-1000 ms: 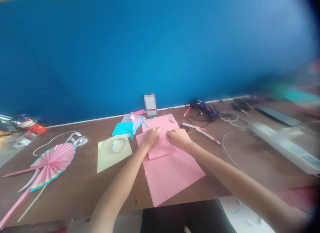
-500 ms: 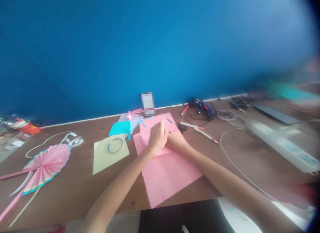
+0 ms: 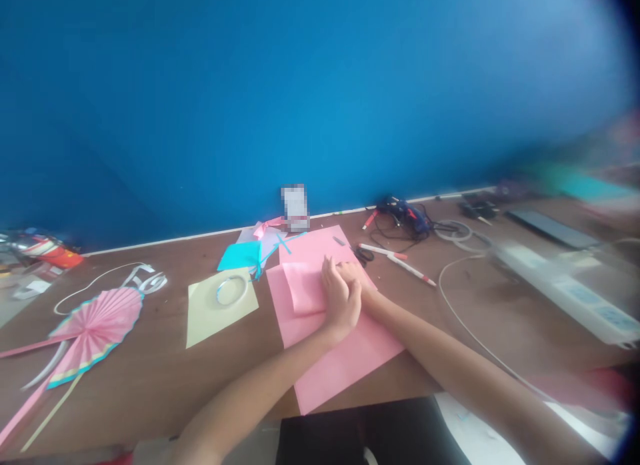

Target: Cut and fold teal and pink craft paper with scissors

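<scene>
A folded pink paper (image 3: 301, 288) lies on a larger pink sheet (image 3: 345, 365) on the brown table (image 3: 150, 378). My left hand (image 3: 340, 302) rests on the right edge of the folded paper, fingers stretched out and together, pressing down. My right hand (image 3: 361, 280) lies just behind it on the same paper, touching the left hand. The left hand mostly hides its fingers. Another pink sheet (image 3: 315, 244) lies farther back.
A yellow sheet (image 3: 210, 315) with a thin ring (image 3: 231, 288) lies to the left, a cyan paper (image 3: 240, 255) behind it. A pink pleated fan (image 3: 95, 325) is far left. Pens (image 3: 400, 262), scissors (image 3: 365, 255), tangled cables (image 3: 407, 215) and a power strip (image 3: 565, 288) lie to the right.
My left hand has slid to the right across the folded pink paper until it meets my right hand. The right hand has stayed almost in place.
</scene>
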`<state>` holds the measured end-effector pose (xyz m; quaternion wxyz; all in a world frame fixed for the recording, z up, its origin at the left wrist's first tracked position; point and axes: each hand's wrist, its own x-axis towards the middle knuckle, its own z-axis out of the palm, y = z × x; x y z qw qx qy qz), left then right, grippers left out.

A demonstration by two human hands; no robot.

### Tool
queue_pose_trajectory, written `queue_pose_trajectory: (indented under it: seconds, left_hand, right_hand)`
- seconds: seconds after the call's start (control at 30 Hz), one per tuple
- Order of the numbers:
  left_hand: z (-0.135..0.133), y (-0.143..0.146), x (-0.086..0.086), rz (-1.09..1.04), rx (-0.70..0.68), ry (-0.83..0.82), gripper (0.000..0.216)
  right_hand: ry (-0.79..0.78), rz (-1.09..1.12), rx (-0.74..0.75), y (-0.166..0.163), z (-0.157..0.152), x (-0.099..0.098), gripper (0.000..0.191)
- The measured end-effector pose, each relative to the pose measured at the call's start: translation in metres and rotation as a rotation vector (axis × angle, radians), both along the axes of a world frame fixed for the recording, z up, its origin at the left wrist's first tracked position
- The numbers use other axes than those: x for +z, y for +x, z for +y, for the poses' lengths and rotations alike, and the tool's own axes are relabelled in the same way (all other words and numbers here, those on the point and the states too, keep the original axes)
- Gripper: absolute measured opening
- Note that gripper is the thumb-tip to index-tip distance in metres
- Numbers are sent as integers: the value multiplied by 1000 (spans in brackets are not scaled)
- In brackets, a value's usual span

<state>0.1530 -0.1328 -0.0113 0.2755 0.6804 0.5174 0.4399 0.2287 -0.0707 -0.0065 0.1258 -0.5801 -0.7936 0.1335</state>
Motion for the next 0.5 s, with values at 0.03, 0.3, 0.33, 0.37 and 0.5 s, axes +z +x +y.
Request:
queue_pose_trajectory:
  seconds: [0.03,0.3,0.33,0.37,0.5]
  left_hand:
    - [2,-2,0,-33,-3,-59,70]
    - [-5,-50,7,38,-97,-227,69]
    - [-7,-56,6,74,-93,-220,67]
    - [-10,-62,5,111,-95,-199,65]
    - [-20,-82,-6,261,-78,-78,60]
  right_hand:
    - [-3,-21,6,0,0,1,22]
    - [116,-245,23,-2,-11,12,34]
    - [127,-247,15,-2,-12,13,34]
    - [135,-248,11,-3,-13,13,34]
    - [144,-248,12,-3,-15,14,32]
